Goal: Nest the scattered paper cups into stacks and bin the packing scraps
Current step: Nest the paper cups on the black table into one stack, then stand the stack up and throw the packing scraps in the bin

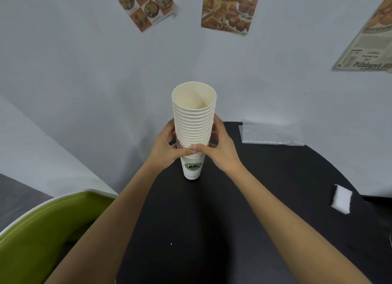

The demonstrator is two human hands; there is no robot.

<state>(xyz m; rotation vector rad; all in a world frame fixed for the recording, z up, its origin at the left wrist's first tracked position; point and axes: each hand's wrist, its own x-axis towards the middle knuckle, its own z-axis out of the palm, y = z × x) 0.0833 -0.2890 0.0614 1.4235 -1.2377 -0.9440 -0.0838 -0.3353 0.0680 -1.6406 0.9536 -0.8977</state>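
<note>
Tall upright cup stack (pixel 193 122); bubble wrap (pixel 269 134) and foam scrap (pixel 341 199) lie apart.

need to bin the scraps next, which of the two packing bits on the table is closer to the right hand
The bubble wrap sheet at the table's back edge, just beyond the right hand. The white foam block lies farther off, by the right edge.

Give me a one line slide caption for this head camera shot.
Both hands, left and right, grip a tall stack of nested paper cups standing on a black table, with bubble wrap and foam scrap unbinned.
</note>
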